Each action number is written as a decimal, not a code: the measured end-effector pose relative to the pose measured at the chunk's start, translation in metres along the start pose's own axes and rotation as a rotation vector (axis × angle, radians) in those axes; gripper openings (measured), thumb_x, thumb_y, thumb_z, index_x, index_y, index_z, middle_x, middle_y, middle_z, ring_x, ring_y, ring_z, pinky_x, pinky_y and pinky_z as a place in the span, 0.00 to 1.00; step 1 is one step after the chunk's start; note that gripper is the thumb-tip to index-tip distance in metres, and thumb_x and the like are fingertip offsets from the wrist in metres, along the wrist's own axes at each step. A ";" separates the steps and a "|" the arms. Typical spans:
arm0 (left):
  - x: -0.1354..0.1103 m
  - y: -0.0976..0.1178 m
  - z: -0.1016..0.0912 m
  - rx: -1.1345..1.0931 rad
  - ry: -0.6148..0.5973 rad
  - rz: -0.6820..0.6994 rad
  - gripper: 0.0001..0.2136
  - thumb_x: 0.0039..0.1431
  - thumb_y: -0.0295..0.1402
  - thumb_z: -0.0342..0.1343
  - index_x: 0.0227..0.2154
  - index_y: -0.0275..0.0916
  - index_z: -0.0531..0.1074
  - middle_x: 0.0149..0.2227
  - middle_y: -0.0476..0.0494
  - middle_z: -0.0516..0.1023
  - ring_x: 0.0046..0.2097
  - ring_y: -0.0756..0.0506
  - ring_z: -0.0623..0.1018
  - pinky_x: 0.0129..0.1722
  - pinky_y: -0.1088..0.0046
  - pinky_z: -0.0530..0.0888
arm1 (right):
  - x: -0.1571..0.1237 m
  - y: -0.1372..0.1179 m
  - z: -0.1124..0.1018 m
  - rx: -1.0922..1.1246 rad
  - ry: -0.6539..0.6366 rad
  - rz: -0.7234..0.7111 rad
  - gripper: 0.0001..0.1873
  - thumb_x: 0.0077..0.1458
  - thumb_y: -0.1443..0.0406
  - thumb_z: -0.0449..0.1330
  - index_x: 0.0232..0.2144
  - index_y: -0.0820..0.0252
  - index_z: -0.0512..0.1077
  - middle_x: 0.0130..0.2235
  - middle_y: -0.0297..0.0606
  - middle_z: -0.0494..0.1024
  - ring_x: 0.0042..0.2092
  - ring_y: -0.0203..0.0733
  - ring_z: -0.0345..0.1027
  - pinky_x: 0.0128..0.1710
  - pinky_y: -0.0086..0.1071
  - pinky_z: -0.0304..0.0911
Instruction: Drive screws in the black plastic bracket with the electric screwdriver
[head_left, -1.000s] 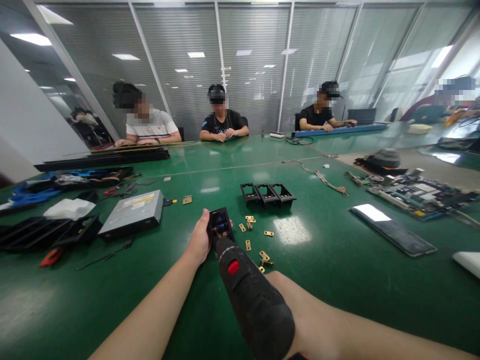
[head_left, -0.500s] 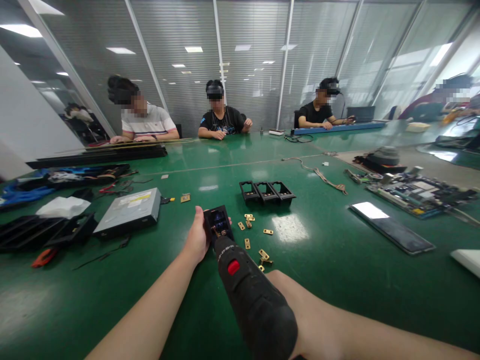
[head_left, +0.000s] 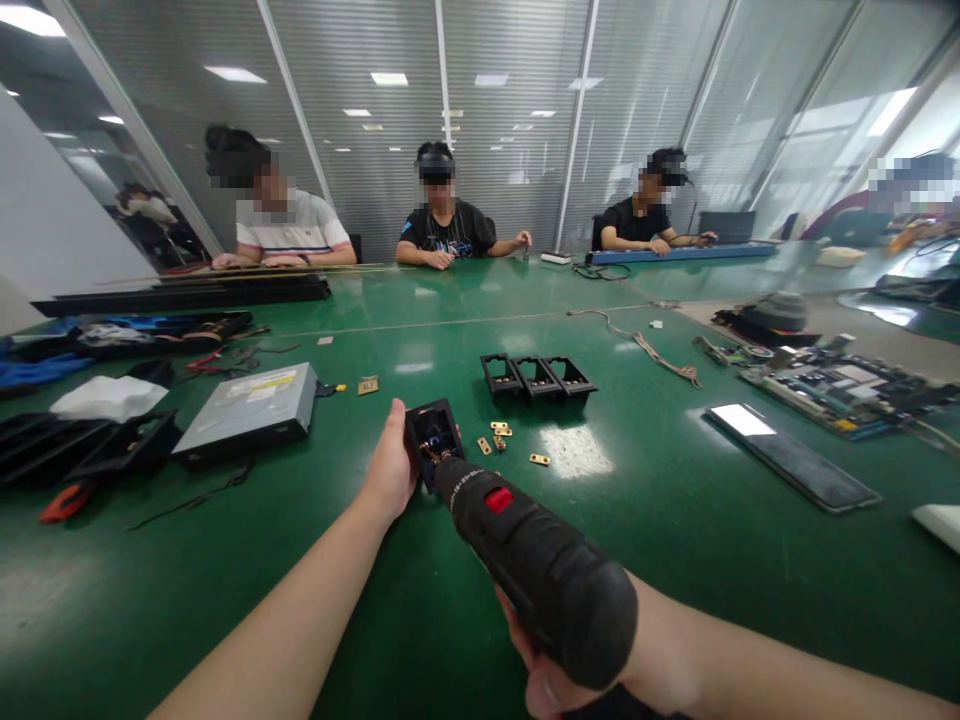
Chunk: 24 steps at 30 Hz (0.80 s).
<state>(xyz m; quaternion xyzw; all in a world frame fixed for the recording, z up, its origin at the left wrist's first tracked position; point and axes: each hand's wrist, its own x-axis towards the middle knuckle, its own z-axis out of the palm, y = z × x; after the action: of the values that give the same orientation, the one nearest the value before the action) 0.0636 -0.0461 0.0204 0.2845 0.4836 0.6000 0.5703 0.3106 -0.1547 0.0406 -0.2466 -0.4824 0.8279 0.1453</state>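
Note:
My left hand (head_left: 391,465) is closed on the side of a small black plastic housing (head_left: 421,412), tilted so its open face points toward me. Brass-coloured parts show inside it. My right hand (head_left: 544,670) grips a black cordless drill (head_left: 540,550) with a red switch on top. The drill's front end reaches into the housing; the bit's tip is hard to make out. Several small brass plates with holes (head_left: 501,430) lie just right of the housing. Behind them stand three joined black housings (head_left: 536,378).
On the left are a silver disc drive (head_left: 251,415), black trays (head_left: 90,450) and a white tissue (head_left: 109,397). A phone (head_left: 795,460) and a circuit board (head_left: 847,380) lie on the right. Several people sit across the green table (head_left: 420,640).
The drill's rear has swung right, and it now covers the nearer brass plates. My left hand keeps hold of the housing. A person opposite has reached toward a small upright object.

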 end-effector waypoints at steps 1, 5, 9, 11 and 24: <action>0.000 0.000 0.000 0.002 0.002 0.003 0.33 0.77 0.59 0.47 0.54 0.32 0.81 0.39 0.30 0.89 0.42 0.33 0.90 0.44 0.56 0.86 | -0.001 -0.001 0.001 0.011 0.010 0.016 0.21 0.36 0.68 0.84 0.28 0.65 0.77 0.26 0.28 0.76 0.28 0.35 0.75 0.29 0.26 0.75; 0.001 -0.002 -0.002 0.011 0.011 0.016 0.33 0.76 0.60 0.48 0.52 0.32 0.81 0.40 0.30 0.89 0.42 0.33 0.89 0.44 0.55 0.86 | -0.005 -0.011 0.009 0.038 0.060 0.017 0.23 0.32 0.67 0.85 0.25 0.64 0.75 0.26 0.30 0.77 0.26 0.35 0.75 0.25 0.24 0.74; -0.001 -0.004 -0.003 0.022 0.012 0.017 0.34 0.74 0.62 0.50 0.55 0.33 0.81 0.40 0.31 0.89 0.42 0.33 0.89 0.44 0.55 0.86 | -0.007 -0.019 0.013 -0.062 0.073 0.012 0.25 0.34 0.63 0.85 0.25 0.63 0.74 0.27 0.32 0.78 0.28 0.36 0.75 0.25 0.25 0.72; -0.002 -0.004 -0.003 0.039 0.017 0.018 0.34 0.75 0.62 0.49 0.56 0.33 0.80 0.39 0.32 0.89 0.41 0.33 0.90 0.43 0.56 0.86 | -0.007 -0.022 0.012 -0.156 0.066 -0.080 0.28 0.32 0.63 0.86 0.23 0.61 0.70 0.25 0.28 0.73 0.30 0.35 0.72 0.28 0.26 0.71; 0.000 -0.005 -0.002 0.105 0.007 0.073 0.34 0.71 0.65 0.48 0.44 0.36 0.82 0.35 0.34 0.88 0.42 0.32 0.89 0.41 0.58 0.85 | -0.022 -0.032 0.025 -0.413 0.282 -0.201 0.26 0.41 0.69 0.79 0.44 0.60 0.78 0.34 0.31 0.78 0.35 0.38 0.70 0.34 0.30 0.70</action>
<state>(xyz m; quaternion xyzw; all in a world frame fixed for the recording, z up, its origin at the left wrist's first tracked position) 0.0635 -0.0474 0.0150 0.3293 0.5057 0.5953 0.5306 0.3150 -0.1678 0.0844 -0.3347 -0.6382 0.6508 0.2392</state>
